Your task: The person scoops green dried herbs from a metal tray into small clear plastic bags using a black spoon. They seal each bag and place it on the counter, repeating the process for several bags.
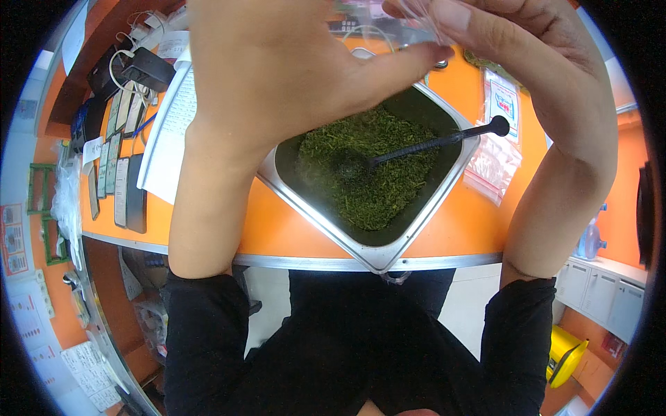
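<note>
My left hand (pixel 291 67) and my right hand (pixel 525 57) are raised over the far side of a metal tray (pixel 307 216). Between their fingertips is a clear plastic bag (pixel 416 18), pinched by the right thumb; the left thumb touches its lower edge. Part of the bag lies beyond the top of the picture. Below the hands the tray holds a heap of dried, chopped green herb (pixel 385 197). A black long-handled scoop (pixel 437 141) rests with its head in the herb and its handle across the tray's right rim.
Clear zip bags (pixel 491 171) lie right of the tray on the orange table (pixel 291 234). To the left are a stack of written papers (pixel 166 140), several phones (pixel 120 192), a black box (pixel 148 70) and white cables. A yellow container (pixel 564 356) stands low at the right.
</note>
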`<state>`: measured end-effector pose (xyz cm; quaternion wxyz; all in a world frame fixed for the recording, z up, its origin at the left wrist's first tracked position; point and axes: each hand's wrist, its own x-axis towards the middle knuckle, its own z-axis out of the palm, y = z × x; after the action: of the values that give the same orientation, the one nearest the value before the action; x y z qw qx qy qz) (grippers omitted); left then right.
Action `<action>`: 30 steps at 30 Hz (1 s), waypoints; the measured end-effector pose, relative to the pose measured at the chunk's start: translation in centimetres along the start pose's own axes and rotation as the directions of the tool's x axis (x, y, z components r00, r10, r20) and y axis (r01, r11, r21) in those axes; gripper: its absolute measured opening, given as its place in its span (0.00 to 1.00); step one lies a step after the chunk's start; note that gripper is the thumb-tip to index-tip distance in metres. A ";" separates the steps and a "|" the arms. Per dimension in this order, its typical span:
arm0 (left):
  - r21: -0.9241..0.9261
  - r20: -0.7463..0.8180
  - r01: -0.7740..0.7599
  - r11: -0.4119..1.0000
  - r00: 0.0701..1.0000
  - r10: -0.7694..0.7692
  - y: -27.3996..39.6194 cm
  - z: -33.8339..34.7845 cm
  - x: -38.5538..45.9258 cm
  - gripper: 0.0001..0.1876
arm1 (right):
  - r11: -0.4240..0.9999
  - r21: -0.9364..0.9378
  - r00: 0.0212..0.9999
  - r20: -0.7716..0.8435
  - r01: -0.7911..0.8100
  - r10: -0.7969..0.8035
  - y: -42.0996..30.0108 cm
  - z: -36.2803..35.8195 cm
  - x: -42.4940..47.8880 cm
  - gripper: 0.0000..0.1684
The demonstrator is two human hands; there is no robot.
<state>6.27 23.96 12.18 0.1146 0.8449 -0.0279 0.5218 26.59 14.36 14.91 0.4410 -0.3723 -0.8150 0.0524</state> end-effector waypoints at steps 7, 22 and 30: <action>-0.008 -0.044 -0.026 1.000 0.999 0.025 -0.2 0.4 -0.2 0.19 | 1.000 -0.011 1.000 0.011 -0.028 0.029 -0.3 -1.0 -0.2 0.06; -0.138 -0.021 -0.095 0.986 0.995 0.093 -1.6 -0.5 0.4 0.27 | 0.998 0.032 0.998 -0.013 -0.054 0.054 0.0 -1.6 0.4 0.08; -0.026 0.027 -0.182 0.983 0.983 0.183 -0.8 -0.3 0.8 0.28 | 0.994 0.081 0.997 0.030 -0.077 0.075 0.1 -1.7 0.6 0.09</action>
<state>6.54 24.89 12.86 0.0760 0.8449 -0.1130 0.5172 27.72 14.43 16.30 0.4427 -0.3840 -0.8031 0.1076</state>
